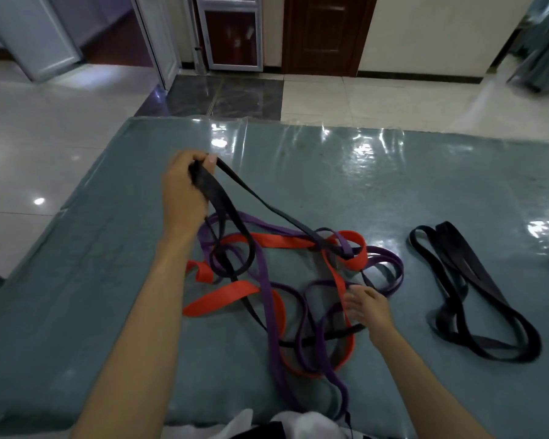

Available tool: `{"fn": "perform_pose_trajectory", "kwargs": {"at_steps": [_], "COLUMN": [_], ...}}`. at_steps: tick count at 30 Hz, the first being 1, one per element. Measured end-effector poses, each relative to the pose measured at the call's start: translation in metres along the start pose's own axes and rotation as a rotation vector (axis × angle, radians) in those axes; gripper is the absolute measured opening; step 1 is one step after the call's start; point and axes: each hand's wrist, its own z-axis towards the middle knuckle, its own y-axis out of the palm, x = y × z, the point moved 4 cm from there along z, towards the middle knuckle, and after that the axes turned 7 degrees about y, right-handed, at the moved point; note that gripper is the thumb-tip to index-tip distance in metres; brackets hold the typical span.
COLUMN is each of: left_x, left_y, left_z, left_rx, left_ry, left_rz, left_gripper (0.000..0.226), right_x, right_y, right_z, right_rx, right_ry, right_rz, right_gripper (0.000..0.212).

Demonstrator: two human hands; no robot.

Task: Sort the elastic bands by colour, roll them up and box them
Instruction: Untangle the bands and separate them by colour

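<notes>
A tangle of elastic bands lies in the middle of the grey-blue table (pixel 92 280): red bands (pixel 222 297), purple bands (pixel 265 289) and black ones mixed together. My left hand (pixel 184 191) is raised above the pile's far left and grips a black band (pixel 217 201) that runs down into the tangle. My right hand (pixel 366 307) is low at the pile's right side, fingers relaxed and touching the bands there; whether it holds one I cannot tell. A separate heap of black bands (pixel 457 280) lies apart on the right.
The table top is covered with shiny clear plastic (pixel 346 153). Beyond its far edge is a glossy tiled floor (pixel 362 96), with a brown door (pixel 327 33) and a glazed door (pixel 232 33) at the back. No box is in view.
</notes>
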Motion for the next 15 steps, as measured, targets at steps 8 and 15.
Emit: {"fn": "perform_pose_trajectory", "kwargs": {"at_steps": [8,15], "left_x": [-0.014,-0.068], "left_y": [-0.030,0.012], "left_z": [0.026,0.013], "left_rx": [0.209,-0.348], "left_ry": [0.055,-0.119], "left_rz": [0.087,0.231], "left_gripper": [0.009,0.011], "right_x": [0.020,0.026], "right_y": [-0.031,-0.020], "right_z": [0.033,0.051], "right_rx": [0.288,0.240], "right_ry": [-0.138,-0.109], "right_rz": [-0.333,-0.338], "right_gripper": [0.011,0.037]}}
